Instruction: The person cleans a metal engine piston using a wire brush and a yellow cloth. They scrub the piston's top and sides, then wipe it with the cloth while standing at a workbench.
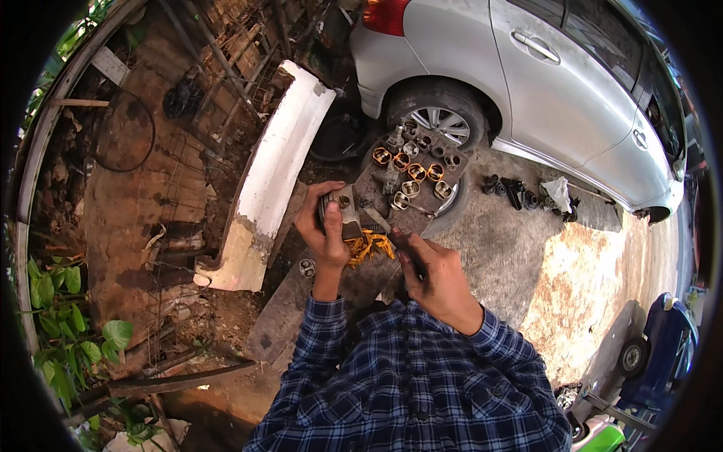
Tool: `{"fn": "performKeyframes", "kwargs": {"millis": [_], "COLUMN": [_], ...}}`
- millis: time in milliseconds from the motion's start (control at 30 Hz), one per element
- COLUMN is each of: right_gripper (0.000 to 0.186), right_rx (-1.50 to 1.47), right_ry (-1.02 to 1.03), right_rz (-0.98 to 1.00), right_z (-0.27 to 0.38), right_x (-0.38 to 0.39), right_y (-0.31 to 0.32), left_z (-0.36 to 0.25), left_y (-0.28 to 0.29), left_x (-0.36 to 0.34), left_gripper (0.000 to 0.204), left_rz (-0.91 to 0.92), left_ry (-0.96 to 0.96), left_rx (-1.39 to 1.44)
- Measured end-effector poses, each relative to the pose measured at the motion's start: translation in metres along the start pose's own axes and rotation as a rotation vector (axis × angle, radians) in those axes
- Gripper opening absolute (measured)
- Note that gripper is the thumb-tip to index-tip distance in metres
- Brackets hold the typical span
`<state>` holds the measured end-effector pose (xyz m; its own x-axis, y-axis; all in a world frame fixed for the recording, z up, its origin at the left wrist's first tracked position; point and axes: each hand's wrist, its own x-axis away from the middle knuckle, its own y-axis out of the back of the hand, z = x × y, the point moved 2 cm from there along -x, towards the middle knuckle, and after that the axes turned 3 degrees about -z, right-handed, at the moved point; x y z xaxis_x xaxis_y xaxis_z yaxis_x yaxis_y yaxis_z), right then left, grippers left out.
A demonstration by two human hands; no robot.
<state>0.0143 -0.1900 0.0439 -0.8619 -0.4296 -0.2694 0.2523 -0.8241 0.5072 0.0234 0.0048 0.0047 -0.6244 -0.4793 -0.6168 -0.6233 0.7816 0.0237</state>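
In front of my chest, my left hand (325, 239) is wrapped round a grey metal piston (347, 216) with a round pin hole in its side. My right hand (440, 280) grips a knife-like scraper (377, 219) by its dark handle. Its flat blade points up and left toward the piston, and I cannot tell whether it touches. Beneath the hands lies a crumpled orange-yellow cloth (369, 248). Beyond them, several pistons (416, 172), some with orange-tinted insides, stand on a dark board (413, 219).
A silver car (557, 105) stands at the far right, its rear wheel (444, 124) behind the board. To the left leans a long white panel (263, 181). Small metal parts (306, 267) sit on a plank (280, 320). Dark car parts (520, 193) lie on the concrete.
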Motion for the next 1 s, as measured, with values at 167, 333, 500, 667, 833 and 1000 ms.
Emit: {"fn": "performKeyframes", "kwargs": {"millis": [167,333,500,667,833,1000], "right_gripper": [0.035,0.042,0.042,0.038,0.047,0.051], "right_rx": [-0.074,0.125,-0.095,0.074,0.003,-0.101], "right_ry": [-0.043,-0.091,-0.065,0.053,0.036,0.056], "right_rz": [0.067,0.172,0.144,0.050,0.103,0.075], "right_z": [-0.011,-0.004,-0.003,0.002,-0.002,-0.004], "right_x": [-0.003,-0.001,-0.009,-0.006,-0.006,-0.015], "right_y": [0.003,-0.019,-0.005,-0.019,-0.020,-0.014], "left_z": [0.006,0.014,0.012,0.018,0.017,0.011], "left_y": [0.003,0.008,0.013,0.013,0.020,0.020], "left_x": [0.000,-0.003,-0.004,-0.003,-0.009,-0.009], "left_gripper": [0.038,0.041,0.043,0.040,0.042,0.042], "left_rz": [0.035,-0.079,0.029,-0.112,-0.038,0.021], "left_ry": [-0.065,0.048,-0.099,0.078,-0.056,-0.147], "left_rx": [-0.069,0.031,-0.068,0.060,0.009,-0.101]}}
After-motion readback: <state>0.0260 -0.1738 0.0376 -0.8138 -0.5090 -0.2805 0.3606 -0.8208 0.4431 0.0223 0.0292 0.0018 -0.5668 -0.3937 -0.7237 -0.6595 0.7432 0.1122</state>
